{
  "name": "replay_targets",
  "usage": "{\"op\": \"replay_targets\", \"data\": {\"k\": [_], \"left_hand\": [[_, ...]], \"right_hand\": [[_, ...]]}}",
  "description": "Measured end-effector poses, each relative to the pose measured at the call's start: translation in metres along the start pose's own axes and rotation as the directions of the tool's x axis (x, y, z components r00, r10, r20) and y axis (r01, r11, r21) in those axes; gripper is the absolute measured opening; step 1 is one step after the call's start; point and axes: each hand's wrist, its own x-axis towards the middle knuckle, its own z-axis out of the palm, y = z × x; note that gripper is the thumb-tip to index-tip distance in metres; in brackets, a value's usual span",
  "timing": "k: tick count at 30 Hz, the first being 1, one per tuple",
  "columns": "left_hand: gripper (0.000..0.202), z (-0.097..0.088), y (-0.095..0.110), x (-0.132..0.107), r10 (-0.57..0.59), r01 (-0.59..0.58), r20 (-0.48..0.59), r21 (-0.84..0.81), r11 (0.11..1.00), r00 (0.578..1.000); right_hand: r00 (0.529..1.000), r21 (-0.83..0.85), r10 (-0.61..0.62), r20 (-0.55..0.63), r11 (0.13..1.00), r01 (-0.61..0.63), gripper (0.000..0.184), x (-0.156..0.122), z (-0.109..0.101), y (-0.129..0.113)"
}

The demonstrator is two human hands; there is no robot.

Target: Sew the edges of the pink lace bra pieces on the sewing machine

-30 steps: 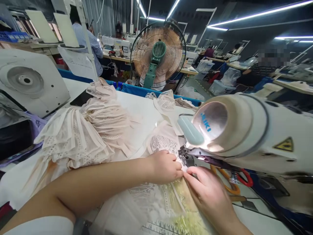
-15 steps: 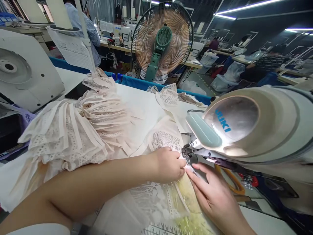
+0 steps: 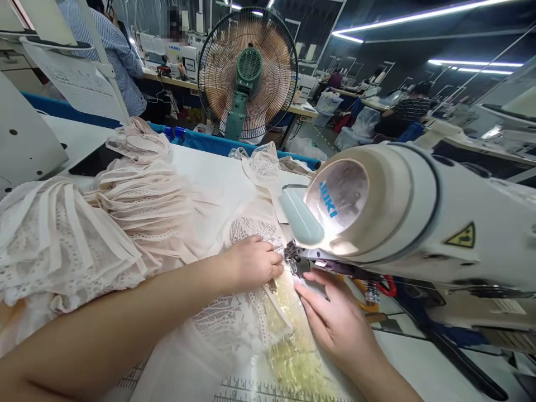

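Note:
A pale lace bra piece lies on the white sewing table, its edge at the presser foot of a sewing machine. My left hand is closed on this lace fabric just left of the foot, fingertips bent down. My right hand lies right of and below the foot, fingers stretched out, their tips touching the work near the fabric's edge. More sheer lace fabric spreads below my left hand, over a yellowish patch of the table.
A heap of pale lace pieces is piled at the left, beside a dark phone. Another lace piece lies toward the back. Orange-handled scissors lie under the machine arm. Beyond stands a large fan; other people sit at machines.
The view has swung to the right, so everything appears further left and more of the machine arm shows. Both hands stay close to the presser foot.

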Motion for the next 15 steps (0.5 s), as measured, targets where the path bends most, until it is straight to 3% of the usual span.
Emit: {"op": "replay_targets", "data": {"k": [10,13,15], "left_hand": [[0.027,-0.0007,-0.0076,0.0018,-0.067,0.067,0.164,0.003,0.998,0.984],[0.024,0.0038,-0.0102,0.002,-0.119,0.119,0.132,0.006,0.993,0.984],[0.021,0.0041,-0.0093,0.0027,-0.175,0.174,0.042,0.012,0.985,0.984]], "right_hand": [[0.999,0.025,-0.008,-0.039,1.0,0.009,0.025,0.0013,-0.0041,0.0001],[0.998,0.03,-0.022,-0.057,0.999,0.024,0.023,0.0023,-0.0046,-0.0012],[0.997,0.027,-0.028,-0.073,0.999,0.03,0.023,0.0037,-0.0063,-0.0025]]}}
